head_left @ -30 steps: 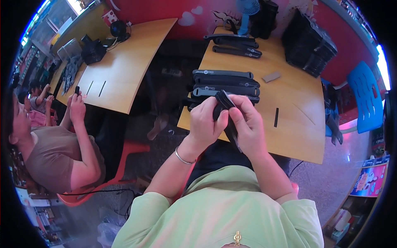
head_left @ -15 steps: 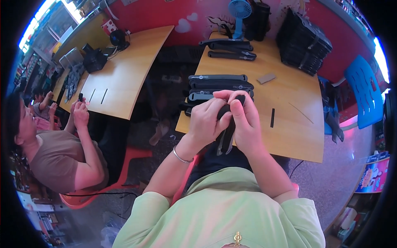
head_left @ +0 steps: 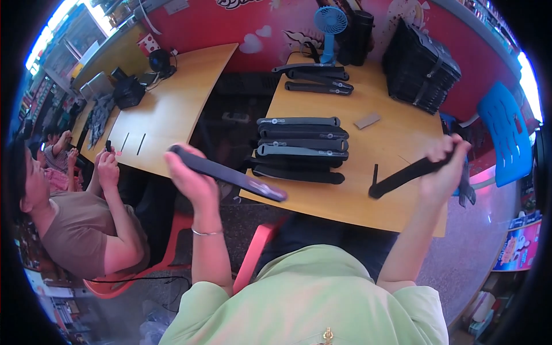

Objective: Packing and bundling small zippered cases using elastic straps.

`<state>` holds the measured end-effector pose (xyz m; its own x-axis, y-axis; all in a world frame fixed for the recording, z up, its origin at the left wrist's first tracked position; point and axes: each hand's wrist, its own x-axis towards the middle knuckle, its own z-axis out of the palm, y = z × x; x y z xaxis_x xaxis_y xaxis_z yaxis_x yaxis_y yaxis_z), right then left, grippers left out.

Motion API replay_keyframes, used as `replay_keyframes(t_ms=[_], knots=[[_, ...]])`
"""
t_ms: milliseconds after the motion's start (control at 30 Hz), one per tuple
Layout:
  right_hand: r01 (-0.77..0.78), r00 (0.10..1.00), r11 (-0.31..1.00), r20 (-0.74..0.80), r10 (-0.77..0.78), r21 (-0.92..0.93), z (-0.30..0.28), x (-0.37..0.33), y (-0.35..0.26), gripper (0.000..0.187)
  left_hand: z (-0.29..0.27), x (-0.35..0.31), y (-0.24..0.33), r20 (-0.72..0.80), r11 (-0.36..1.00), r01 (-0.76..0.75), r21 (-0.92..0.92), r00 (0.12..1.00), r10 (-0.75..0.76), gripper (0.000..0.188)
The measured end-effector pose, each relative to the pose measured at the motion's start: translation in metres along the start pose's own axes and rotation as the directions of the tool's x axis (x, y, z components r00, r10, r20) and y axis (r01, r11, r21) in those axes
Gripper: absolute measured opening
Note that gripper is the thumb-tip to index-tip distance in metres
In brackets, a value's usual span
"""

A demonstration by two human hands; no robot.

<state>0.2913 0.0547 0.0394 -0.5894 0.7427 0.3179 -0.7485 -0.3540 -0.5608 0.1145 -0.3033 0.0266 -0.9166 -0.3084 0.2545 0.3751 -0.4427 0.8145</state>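
From my seat far away, I am holding the left hand (head_left: 195, 178) up and out past the side of the table (head_left: 391, 126), and its fingers are gripping one end of a grey strap (head_left: 233, 172). That strap is slanting down to the right, with its loose end hanging near the table's front left corner. I am holding the right hand (head_left: 440, 172) out over the table's right side, fingers curling tight around the top of a black strap (head_left: 402, 177). This one is sloping down to the left, and I cannot tell if its tip is touching the wood. Each hand is gripping one strap, so I am counting two. Three more straps (head_left: 319, 87) are lying at the back, and at least six are sitting in the near pile (head_left: 302, 144). One brown card (head_left: 367, 121) and one thin strip (head_left: 375, 172) are lying to the right of that pile. The grey strap is looking long and flat, with a round end and a pale, blurry mark. The black one is looking plain and dark.
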Motion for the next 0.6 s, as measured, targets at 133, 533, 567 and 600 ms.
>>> replay_keyframes(t_ms=[133, 533, 567, 600], knots=[[0.152, 0.822, 0.602, 0.439, 0.364, -0.784, 0.087, -0.039, 0.051, 0.052, 0.037, -0.044, -0.019, 0.514, 0.873, -0.373, 0.313, 0.84, 0.175, 0.033], [0.666, 0.601, 0.059, 0.582, 0.548, -0.743, 0.117, 0.016, 0.084, 0.05, 0.025, -0.026, -0.03, 0.638, 0.925, 0.051, 0.378, 0.709, -0.3, 0.032], [0.668, 0.6, 0.057, 0.582, 0.549, -0.742, 0.115, 0.029, 0.092, 0.05, 0.018, -0.023, -0.031, 0.638, 0.925, 0.053, 0.375, 0.71, -0.299, 0.032], [0.712, 0.584, 0.016, 0.604, 0.541, -0.702, 0.111, 0.043, 0.104, 0.048, 0.01, -0.021, -0.032, 0.58, 0.893, 0.075, 0.444, 0.735, -0.35, 0.025]])
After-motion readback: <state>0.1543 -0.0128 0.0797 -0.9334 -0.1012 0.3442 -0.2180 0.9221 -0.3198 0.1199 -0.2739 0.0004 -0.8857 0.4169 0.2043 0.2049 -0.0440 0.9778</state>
